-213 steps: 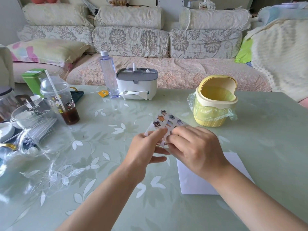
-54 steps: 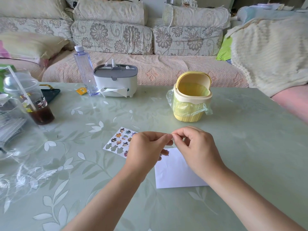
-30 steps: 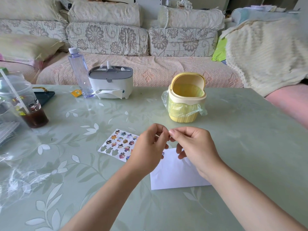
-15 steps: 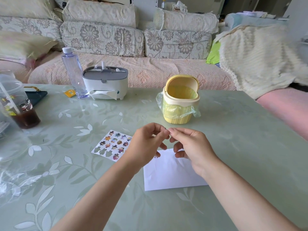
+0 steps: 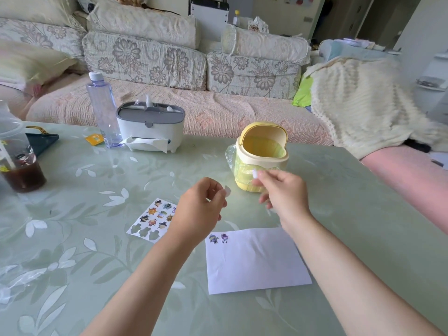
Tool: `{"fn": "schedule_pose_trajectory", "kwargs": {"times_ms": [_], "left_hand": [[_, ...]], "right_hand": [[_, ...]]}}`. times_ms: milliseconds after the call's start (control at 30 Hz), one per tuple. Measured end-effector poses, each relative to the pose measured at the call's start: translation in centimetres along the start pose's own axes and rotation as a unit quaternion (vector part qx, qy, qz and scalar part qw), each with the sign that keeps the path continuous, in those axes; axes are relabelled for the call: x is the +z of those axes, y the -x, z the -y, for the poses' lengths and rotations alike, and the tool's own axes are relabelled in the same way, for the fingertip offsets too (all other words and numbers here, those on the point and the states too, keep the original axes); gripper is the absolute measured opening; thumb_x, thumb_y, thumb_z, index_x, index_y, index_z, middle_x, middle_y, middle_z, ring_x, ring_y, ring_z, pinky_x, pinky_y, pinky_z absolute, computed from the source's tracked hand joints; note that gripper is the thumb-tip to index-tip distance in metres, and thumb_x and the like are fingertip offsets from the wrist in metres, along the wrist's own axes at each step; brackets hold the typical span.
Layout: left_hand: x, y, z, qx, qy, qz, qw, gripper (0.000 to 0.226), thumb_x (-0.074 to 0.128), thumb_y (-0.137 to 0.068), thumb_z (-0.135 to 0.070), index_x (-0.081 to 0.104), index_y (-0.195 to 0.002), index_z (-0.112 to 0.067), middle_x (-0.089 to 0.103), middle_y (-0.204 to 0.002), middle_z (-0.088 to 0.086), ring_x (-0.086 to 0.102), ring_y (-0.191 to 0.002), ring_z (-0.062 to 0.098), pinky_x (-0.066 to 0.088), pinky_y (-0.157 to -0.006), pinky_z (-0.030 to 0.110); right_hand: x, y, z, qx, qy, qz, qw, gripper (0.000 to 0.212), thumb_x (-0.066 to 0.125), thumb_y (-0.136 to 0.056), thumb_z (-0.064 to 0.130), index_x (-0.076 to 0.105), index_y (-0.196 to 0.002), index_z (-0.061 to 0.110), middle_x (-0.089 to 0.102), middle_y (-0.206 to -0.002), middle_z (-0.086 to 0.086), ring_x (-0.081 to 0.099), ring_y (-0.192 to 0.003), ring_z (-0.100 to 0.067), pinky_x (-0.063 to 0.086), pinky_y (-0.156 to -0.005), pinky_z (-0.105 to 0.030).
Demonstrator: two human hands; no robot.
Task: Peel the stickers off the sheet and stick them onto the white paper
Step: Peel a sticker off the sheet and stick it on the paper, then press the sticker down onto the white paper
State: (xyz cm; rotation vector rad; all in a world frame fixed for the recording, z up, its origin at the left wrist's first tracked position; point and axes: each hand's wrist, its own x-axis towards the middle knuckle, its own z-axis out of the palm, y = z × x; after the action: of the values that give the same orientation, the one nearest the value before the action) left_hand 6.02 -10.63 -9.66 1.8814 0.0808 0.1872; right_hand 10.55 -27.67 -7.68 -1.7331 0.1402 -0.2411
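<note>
Fingers (image 5: 219, 197) of left hand (image 5: 198, 210) are pinching a pale scrap (image 5: 227, 190). Right hand (image 5: 284, 194) is pinching a white bit (image 5: 254, 173).

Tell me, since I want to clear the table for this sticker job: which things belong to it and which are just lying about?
Belong: sticker sheet; white paper with two stickers on it; left hand pinching a small pale piece; right hand pinching a second pale piece.
Lying about: water bottle; tissue box; drink cup; yellow bin (perhaps for scraps).
</note>
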Motion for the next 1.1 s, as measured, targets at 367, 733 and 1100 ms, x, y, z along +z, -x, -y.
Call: {"fn": "schedule_pose_trajectory", "kwargs": {"times_ms": [367, 733, 1100], "left_hand": [[-0.1, 0.0, -0.3, 0.006, -0.021, 0.011, 1.0, 0.016, 0.062, -0.095, -0.036, 0.061, -0.085, -0.024, 0.074, -0.074, -0.014, 0.067, -0.055, 0.01, 0.055, -0.053, 0.036], [-0.4, 0.7, 0.0, 0.076, -0.069, -0.09, 0.991, 0.01, 0.07, -0.089, -0.032, 0.068, -0.08, -0.029, 0.069, -0.07, -0.021, 0.067, -0.064, 0.001, 0.042, -0.058, 0.009], [-0.4, 2.8, 1.9, 0.271, -0.176, -0.1, 0.941, 0.005, 0.074, -0.088, -0.022, 0.07, -0.088, -0.025, 0.071, -0.08, -0.015, 0.066, -0.068, 0.005, 0.05, -0.052, 0.024]], "right_hand": [[2.0, -11.5, 0.7, -0.127, 0.288, -0.069, 0.947, 0.014, 0.074, -0.083, 0.027, 0.078, -0.096, 0.029, 0.076, -0.093, 0.013, 0.07, -0.094, -0.008, 0.054, -0.083, -0.027], [1.2, 0.8, 1.1, -0.046, 0.19, 0.077, 0.978, 0.021, 0.066, -0.091, 0.035, 0.073, -0.077, 0.021, 0.072, -0.071, 0.005, 0.057, -0.049, -0.013, 0.046, -0.056, -0.022], [0.3, 5.6, 0.6, 0.069, 0.044, 0.161, 0.984, 0.017, 0.067, -0.095, 0.024, 0.08, -0.086, 0.02, 0.068, -0.069, 0.009, 0.051, -0.051, -0.014, 0.028, -0.045, -0.02]]}}
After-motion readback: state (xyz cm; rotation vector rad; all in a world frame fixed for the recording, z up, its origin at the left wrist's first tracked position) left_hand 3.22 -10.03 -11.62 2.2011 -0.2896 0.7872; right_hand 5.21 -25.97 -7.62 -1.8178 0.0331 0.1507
